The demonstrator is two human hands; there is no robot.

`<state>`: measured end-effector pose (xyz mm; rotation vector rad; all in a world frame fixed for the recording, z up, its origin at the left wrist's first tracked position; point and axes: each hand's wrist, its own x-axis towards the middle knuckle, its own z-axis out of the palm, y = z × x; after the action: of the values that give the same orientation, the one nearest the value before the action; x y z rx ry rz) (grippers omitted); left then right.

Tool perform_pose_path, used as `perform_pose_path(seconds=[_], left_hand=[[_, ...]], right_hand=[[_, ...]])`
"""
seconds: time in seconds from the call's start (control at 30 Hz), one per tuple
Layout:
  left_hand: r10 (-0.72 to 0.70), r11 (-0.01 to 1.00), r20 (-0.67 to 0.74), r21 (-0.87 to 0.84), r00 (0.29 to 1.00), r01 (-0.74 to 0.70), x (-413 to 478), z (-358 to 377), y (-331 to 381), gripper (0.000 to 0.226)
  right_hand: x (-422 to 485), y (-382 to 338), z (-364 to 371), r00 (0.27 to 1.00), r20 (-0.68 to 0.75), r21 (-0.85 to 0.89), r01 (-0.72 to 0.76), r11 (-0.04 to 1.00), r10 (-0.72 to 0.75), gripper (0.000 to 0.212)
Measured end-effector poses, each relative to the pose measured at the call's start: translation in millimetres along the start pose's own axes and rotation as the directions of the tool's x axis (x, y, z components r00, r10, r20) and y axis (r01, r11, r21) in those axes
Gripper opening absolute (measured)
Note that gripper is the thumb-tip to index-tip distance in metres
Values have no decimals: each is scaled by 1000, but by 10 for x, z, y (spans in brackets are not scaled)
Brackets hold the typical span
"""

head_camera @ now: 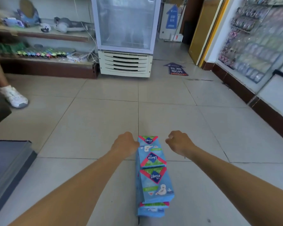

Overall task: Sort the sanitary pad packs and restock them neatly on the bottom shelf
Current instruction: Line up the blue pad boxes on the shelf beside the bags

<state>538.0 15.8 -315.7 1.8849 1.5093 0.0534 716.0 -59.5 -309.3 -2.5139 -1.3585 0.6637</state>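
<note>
We have the sanitary pad packs (153, 176) lined up end to end between our forearms, a blue column running from close under the camera out to our hands, with at least one more pack tucked beneath the nearest one. They hang over the tiled floor (104, 119), and we cannot tell what bears them from below. Our left hand (126, 142) lies against the left edge of the far pack (148, 141) with its fingers curled under and out of sight, so we cannot say whether it grips the pack or only steadies it. Our right hand (178, 141) is curled into a loose fist just beside the same pack, apart from it and holding nothing. We judge these packs to be light and soft: thin glossy film over padding that gives under pressure and lets one pack slide on the next. A loose column like this will likely buckle or shed a pack if we lift it by one end. The safer hold, we think, is both palms pressed flat on the two long sides, or a few packs at a time taken by their flat faces. We should spare the corners, which crumple. A low shelf (44, 62) stands along the left wall, well apart from us.
</note>
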Motion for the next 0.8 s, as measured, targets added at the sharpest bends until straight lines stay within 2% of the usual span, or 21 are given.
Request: perform_pose_path(seconds=[0.07,0.17,0.3,0.43,0.6,0.8], left_hand=[[-50,998,14,-26,999,51,190,129,-57,31],[-122,986,53,-103,991,127,495,370,-195,29],[-193,925,135,-304,972,226,815,707,-330,19],[-239,836,189,-459,952,301,954,1001,-423,28],[-275,795,227,-493,934,354,1035,1210,-436,31],[-262,839,194,-438,945,322,1076,1343,-451,46]], right_hand=[[145,112,155,999,30,31,-41,999,40,32],[415,248,382,992,61,106,-117,988,111,16],[736,405,700,971,104,223,-235,946,217,25],[864,515,928,942,145,394,-337,855,304,17],[985,617,1153,920,213,576,-390,718,329,27],[962,613,1239,924,254,628,-383,678,286,22]])
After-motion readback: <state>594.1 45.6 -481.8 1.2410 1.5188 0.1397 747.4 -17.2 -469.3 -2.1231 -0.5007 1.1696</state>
